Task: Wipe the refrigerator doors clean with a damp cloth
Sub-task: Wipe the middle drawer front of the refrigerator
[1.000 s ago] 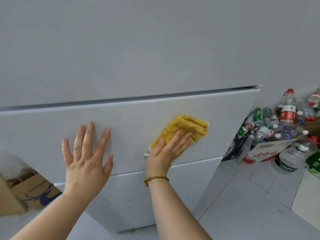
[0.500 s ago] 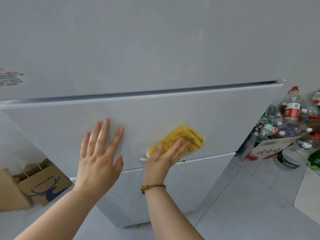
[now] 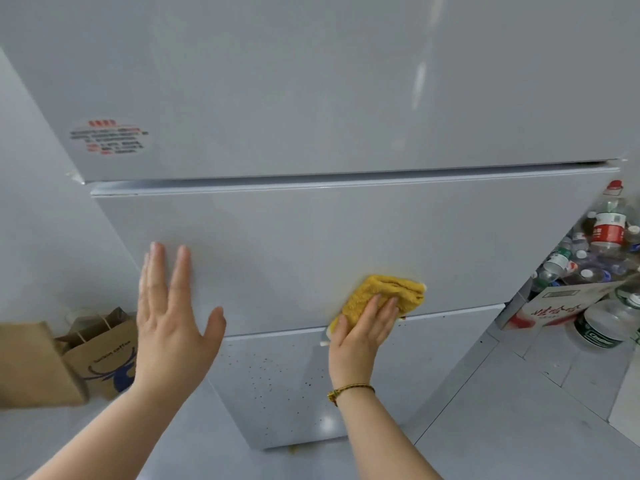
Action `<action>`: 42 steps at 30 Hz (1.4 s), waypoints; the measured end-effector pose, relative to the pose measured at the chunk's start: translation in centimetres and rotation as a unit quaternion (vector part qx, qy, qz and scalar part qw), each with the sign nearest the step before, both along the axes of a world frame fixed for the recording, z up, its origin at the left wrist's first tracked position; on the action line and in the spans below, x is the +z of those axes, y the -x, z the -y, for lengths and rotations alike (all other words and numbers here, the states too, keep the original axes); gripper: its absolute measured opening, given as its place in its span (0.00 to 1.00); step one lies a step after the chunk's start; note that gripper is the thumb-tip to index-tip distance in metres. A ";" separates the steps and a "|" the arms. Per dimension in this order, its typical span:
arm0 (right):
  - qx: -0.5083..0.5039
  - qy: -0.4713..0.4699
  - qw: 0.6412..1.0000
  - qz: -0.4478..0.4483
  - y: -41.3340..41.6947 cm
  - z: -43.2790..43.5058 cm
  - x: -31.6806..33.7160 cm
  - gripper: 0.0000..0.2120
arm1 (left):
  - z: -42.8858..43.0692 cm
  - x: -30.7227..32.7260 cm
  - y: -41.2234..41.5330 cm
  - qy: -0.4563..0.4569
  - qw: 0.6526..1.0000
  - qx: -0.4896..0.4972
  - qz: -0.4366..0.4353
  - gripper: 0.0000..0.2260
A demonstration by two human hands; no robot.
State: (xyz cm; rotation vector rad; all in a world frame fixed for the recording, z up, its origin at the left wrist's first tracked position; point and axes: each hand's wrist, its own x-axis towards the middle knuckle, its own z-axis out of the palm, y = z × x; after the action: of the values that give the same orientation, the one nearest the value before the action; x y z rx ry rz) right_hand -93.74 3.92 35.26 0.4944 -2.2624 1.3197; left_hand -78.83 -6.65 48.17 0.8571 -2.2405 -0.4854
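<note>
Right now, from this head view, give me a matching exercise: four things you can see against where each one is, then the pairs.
Things:
1. yellow cloth
2. left hand
3. paper bag
4. sticker

Places:
A. on the floor, left of the fridge
B. on the upper door, near its left edge
C. under the right hand, at the middle door's lower edge
D. open and spread at the middle door's left part

Pairs: 1-C, 2-D, 3-A, 4-B
</note>
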 end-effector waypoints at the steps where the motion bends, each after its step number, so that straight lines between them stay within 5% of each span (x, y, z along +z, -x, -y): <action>1: 0.012 -0.022 0.999 -0.046 0.4 -0.3 0.4 0.23 | 0.3 0.4 -0.6 -0.039 0.999 0.025 -0.023 0.36; 4: 0.038 -0.129 0.962 -0.236 2.0 -0.9 2.8 0.18 | 1.8 1.6 -1.8 -0.095 0.990 0.088 -0.053 0.37; 6: 0.030 -0.205 0.909 -0.362 2.7 -1.0 5.2 0.25 | 3.2 2.2 -2.1 -0.118 0.988 0.093 -0.039 0.37; 10: 0.011 -0.275 0.797 -0.538 4.5 -1.1 10.1 0.29 | 4.8 3.0 -2.3 -0.238 0.970 -0.019 -0.046 0.35; 13: 0.014 -0.249 0.797 -0.551 4.4 0.6 12.0 0.23 | 5.4 3.2 -2.6 -0.312 0.944 -0.066 -0.086 0.33; 17: 0.039 -0.228 0.821 -0.522 1.3 3.8 9.1 0.28 | 6.6 3.8 -3.6 -0.349 0.927 -0.100 -0.090 0.30; 21: 0.118 -0.328 0.712 -0.610 1.2 4.3 6.6 0.28 | 8.4 5.2 -4.4 -0.362 0.919 -0.147 -0.058 0.24; 24: 0.133 -0.355 0.664 -0.645 1.7 3.9 8.7 0.24 | 8.9 5.3 -4.5 -0.376 0.909 -0.171 -0.051 0.27; 29: 0.076 -0.215 0.741 -0.631 0.0 7.1 16.7 0.20 | 9.0 5.1 -5.0 -0.407 0.888 -0.208 -0.060 0.25; 35: 0.114 -0.211 0.756 -0.609 -2.5 10.0 13.5 0.21 | 12.6 6.0 -5.0 -0.449 0.871 -0.197 -0.038 0.18; 42: 0.182 -0.368 0.670 -0.618 -2.6 9.2 2.3 0.24 | 12.9 2.9 -5.0 -0.429 0.874 -0.226 -0.033 0.29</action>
State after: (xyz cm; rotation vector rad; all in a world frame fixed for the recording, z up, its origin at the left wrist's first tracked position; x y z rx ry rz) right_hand -91.16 -5.24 37.59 1.5743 -1.3254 -0.1203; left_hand -73.84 -19.56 51.11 0.6723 -2.1216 -1.7906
